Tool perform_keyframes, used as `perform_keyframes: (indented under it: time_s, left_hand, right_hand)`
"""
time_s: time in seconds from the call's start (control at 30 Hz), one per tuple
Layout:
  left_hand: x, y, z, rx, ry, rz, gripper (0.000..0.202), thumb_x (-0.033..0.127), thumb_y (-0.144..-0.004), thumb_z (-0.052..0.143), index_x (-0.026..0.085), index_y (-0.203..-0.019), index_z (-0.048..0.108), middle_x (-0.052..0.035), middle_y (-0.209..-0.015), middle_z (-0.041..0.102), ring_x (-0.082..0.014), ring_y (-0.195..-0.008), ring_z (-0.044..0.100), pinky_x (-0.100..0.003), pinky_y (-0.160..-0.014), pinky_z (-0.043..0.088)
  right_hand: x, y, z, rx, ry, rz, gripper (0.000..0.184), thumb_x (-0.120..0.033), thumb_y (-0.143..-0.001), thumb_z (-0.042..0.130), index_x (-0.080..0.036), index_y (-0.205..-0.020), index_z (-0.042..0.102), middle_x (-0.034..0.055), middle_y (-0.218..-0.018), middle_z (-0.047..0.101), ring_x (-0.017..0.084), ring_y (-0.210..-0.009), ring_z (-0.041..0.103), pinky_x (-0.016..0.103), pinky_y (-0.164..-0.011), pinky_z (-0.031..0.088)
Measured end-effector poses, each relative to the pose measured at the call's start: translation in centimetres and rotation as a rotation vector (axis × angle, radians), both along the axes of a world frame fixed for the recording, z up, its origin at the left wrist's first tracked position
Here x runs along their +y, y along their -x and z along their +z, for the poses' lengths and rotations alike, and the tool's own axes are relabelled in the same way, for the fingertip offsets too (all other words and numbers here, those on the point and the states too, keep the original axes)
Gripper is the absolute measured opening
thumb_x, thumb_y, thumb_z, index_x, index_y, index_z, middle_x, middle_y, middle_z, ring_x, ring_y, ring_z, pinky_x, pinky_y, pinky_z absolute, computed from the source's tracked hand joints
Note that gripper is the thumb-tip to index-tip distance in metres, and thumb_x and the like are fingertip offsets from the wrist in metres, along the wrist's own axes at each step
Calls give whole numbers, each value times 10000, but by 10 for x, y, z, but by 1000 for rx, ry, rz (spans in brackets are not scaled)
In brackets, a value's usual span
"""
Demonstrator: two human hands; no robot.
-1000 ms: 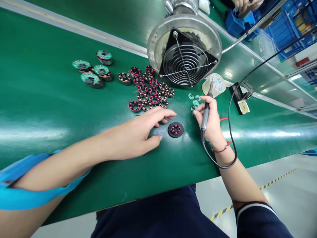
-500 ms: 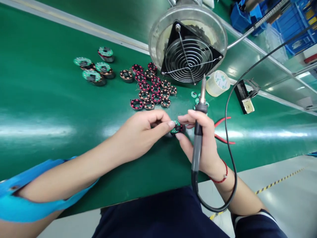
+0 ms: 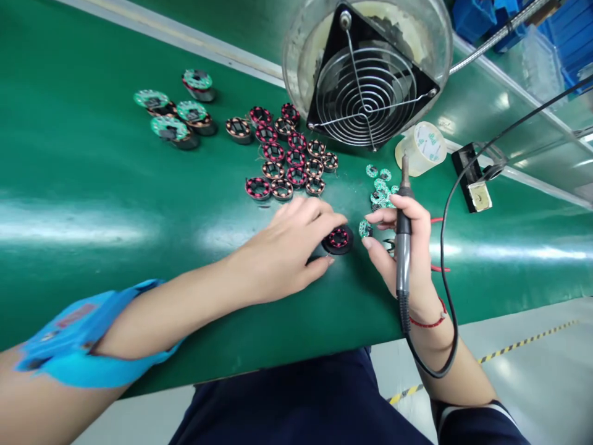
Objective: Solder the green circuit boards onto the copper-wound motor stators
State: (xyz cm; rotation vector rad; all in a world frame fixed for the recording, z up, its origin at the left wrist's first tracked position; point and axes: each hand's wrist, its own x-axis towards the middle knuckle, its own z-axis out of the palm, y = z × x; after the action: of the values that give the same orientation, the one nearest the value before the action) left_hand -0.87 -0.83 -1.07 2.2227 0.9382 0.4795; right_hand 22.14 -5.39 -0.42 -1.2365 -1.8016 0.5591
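My left hand [image 3: 290, 250] curves around the left side of a motor stator [image 3: 338, 237] with red windings, seated on a round black base. Its index finger touches the rim; the other fingers are partly hidden. Between thumb and fingertips, my right hand [image 3: 407, 247] pinches a small green circuit board [image 3: 365, 228], just right of the stator. A soldering iron [image 3: 403, 247] also rests in this hand, tip pointing up and away. Beside the right fingers lies a pile of small green boards [image 3: 380, 188]. Red-handled pliers [image 3: 439, 269] are partly covered by that hand.
Several bare stators [image 3: 295, 158] stand in rows beyond my hands. Farther left are stators topped with green boards [image 3: 170, 128]. A caged fan [image 3: 368, 105] stands at the back, near a tape roll [image 3: 421, 148] and an iron stand [image 3: 472, 179]. The iron's black cord [image 3: 443, 228] loops beside my right arm.
The green board on the stator is no longer there; a green board is now in my right fingers. My right hand moved right with the iron, and my left fingers spread from a pinch around the stator.
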Motion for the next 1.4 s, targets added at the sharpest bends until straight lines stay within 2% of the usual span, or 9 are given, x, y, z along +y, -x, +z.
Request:
perform_keyframes:
  time_s: [0.07, 0.2, 0.4, 0.53, 0.67, 0.83, 1.0, 1.23, 1.4]
  left_hand:
    - [-1, -4, -6, 51, -30, -38, 391, 257, -946, 538, 190, -1304, 681, -138, -1249, 685, -341, -1142, 589, -522, -1003, 507]
    - [-2, -7, -11, 32, -9, -11, 304, 257, -980, 522, 199, -1235, 677, -127, -1208, 696, -328, -1121, 598, -504, -996, 507]
    - [3, 1, -11, -77, 85, 13, 327, 246, -954, 493, 192, -1241, 641, -108, -1182, 699, -304, -1108, 642, -473, -995, 541]
    - [12, 6, -8, -101, 210, 51, 186, 246, -948, 492, 221, -1068, 631, -70, -1068, 723, -255, -967, 681, -400, -887, 545]
    - [18, 8, -4, -136, 197, 36, 159, 295, -974, 505, 229, -918, 638, -28, -906, 702, -220, -857, 676, -352, -792, 500]
    - [18, 6, -2, -189, 203, 37, 185, 298, -989, 537, 224, -910, 687, -26, -886, 701, -202, -826, 660, -334, -769, 484]
    - [17, 2, -2, -208, 239, 63, 164, 314, -959, 591, 216, -884, 700, -26, -909, 673, -192, -838, 636, -310, -755, 499]
    - [17, -1, -1, -211, 269, 89, 163, 301, -946, 577, 208, -872, 688, -13, -861, 633, -172, -803, 608, -299, -733, 481]
    - [17, -2, 1, -220, 301, 89, 159, 304, -940, 589, 205, -853, 679, -15, -869, 642, -165, -785, 607, -296, -725, 470]
  right_hand:
    - [0, 1, -4, 35, 23, 54, 615, -161, -974, 716, -349, -1504, 468, 15, -1198, 714, 198, -1112, 727, 412, -1007, 644]
    - [-1, 9, -7, 32, 62, 145, 601, -168, -995, 686, -344, -1515, 442, 25, -1200, 712, 208, -1136, 722, 442, -1064, 635]
    - [1, 15, -11, -81, 22, 196, 604, -138, -1007, 631, -349, -1535, 427, 26, -1197, 712, 229, -1132, 696, 454, -1026, 620]
    - [2, 16, -11, -107, 33, 197, 627, -120, -1004, 624, -352, -1547, 414, 29, -1206, 725, 235, -1109, 691, 442, -989, 615]
    - [2, 15, -10, -124, 40, 201, 645, -130, -1013, 606, -359, -1572, 381, 36, -1223, 723, 236, -1092, 700, 455, -996, 620]
    - [1, 14, -10, -148, 68, 206, 676, -150, -1015, 595, -379, -1599, 341, 40, -1242, 717, 251, -1126, 717, 477, -1005, 631]
    - [0, 19, -9, -128, -24, 152, 656, -188, -1017, 633, -374, -1589, 372, 56, -1309, 720, 262, -1138, 712, 510, -1033, 626]
    - [1, 33, -7, -166, -115, 74, 552, -111, -1046, 536, -405, -1504, 442, 0, -1050, 745, 224, -903, 714, 444, -825, 600]
    - [0, 31, -12, -146, -65, 45, 530, -125, -1024, 561, -398, -1475, 505, -5, -996, 736, 226, -860, 671, 462, -859, 584]
